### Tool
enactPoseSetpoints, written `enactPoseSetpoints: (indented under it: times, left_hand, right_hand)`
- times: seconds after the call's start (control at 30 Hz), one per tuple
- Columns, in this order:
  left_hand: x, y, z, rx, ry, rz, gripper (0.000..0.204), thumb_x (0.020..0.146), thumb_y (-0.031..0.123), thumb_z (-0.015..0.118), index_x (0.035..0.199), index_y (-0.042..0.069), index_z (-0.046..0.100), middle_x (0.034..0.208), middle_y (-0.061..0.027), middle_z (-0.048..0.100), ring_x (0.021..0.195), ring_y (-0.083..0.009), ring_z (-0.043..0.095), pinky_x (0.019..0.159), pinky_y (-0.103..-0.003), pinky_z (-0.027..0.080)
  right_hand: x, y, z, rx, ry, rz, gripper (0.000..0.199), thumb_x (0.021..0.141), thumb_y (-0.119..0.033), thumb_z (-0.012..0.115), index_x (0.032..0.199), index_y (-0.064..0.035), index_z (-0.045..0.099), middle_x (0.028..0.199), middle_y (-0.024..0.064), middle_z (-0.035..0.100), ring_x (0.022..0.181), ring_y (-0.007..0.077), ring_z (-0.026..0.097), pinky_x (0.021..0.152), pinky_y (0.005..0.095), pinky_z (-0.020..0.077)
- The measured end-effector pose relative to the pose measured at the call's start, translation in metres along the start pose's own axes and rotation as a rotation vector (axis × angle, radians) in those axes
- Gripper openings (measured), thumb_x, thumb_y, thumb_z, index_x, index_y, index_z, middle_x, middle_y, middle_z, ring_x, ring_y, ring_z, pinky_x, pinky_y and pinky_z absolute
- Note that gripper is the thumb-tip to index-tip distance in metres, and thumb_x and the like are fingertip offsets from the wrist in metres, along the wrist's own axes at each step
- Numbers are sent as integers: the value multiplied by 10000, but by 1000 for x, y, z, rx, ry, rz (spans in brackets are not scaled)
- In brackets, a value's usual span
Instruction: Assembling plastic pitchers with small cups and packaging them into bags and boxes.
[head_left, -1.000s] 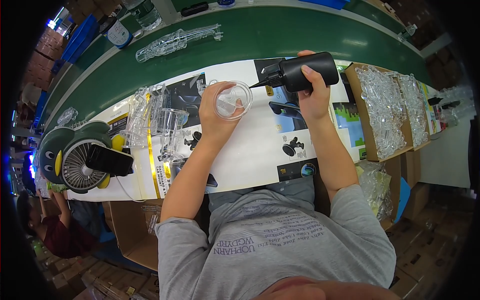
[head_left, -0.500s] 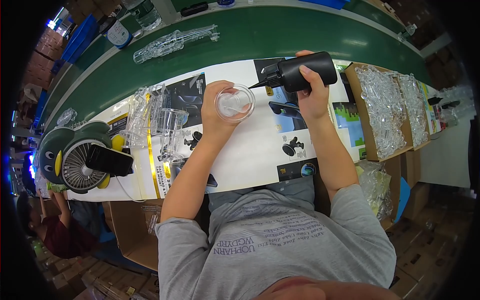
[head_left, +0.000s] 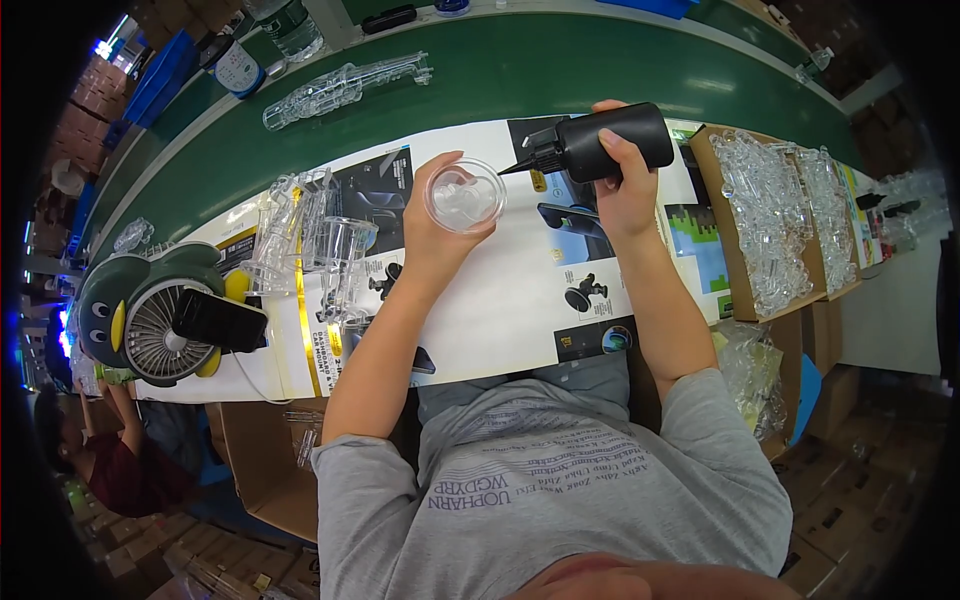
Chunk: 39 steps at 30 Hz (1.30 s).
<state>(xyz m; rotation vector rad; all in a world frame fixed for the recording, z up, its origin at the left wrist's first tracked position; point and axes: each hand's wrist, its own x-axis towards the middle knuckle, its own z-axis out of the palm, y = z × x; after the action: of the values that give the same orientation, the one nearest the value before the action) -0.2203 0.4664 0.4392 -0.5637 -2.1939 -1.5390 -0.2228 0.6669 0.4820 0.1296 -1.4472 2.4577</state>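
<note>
The left hand (head_left: 432,235) curls its fingers around a clear round cup (head_left: 465,195), held above the printed sheet (head_left: 520,290); it seems empty, though glare blurs it. The right hand (head_left: 625,185) wraps closed around a black bottle (head_left: 600,145), lying sideways, nozzle pointing left at the cup's rim. A cardboard box (head_left: 722,250) holds clear parts.

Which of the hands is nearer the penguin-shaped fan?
Left. The left hand, holding the clear round part, is right of the penguin-shaped fan; the right hand is farther right.
</note>
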Motion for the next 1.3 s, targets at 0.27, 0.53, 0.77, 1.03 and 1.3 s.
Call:
enactPoseSetpoints:
  times: [0.27,0.53,0.77,1.03,1.3]
  left_hand:
    - [-3,0,2,-68,38,-68,659,572,100,827,1056,59,382,1001,-79,511,939,-177,529,847,-282,430]
    - [-3,-3,5,-20,61,-14,642,568,105,827,1052,47,409,1015,-87,515,954,-195,535,849,-290,434]
    - [-2,-18,4,38,121,144,641,540,184,813,1070,81,468,997,-95,534,959,-251,541,835,-341,447]
    - [5,-25,2,-71,161,258,676,465,243,822,1047,79,520,1018,-116,545,978,-318,511,834,-391,380]
    - [2,-36,7,-27,232,330,702,444,310,822,1037,68,534,942,-93,577,907,-275,549,760,-369,418]
  right_hand:
    - [-4,-1,2,-3,-47,-8,329,749,-131,575,1059,-36,518,951,82,541,842,142,568,754,238,473]
    - [-4,-5,1,-18,-45,-12,348,748,-127,572,1074,-29,503,986,82,529,857,144,560,766,243,467]
    - [5,13,-16,-151,-35,-107,397,755,-137,547,1128,-17,488,1031,94,525,912,179,546,836,298,451]
    - [24,13,-38,60,123,-9,379,806,-146,572,1151,2,525,1121,148,538,1039,247,535,896,318,435]
    - [4,8,15,100,308,161,329,774,-148,605,1082,-30,593,582,18,409,486,105,365,485,218,334]
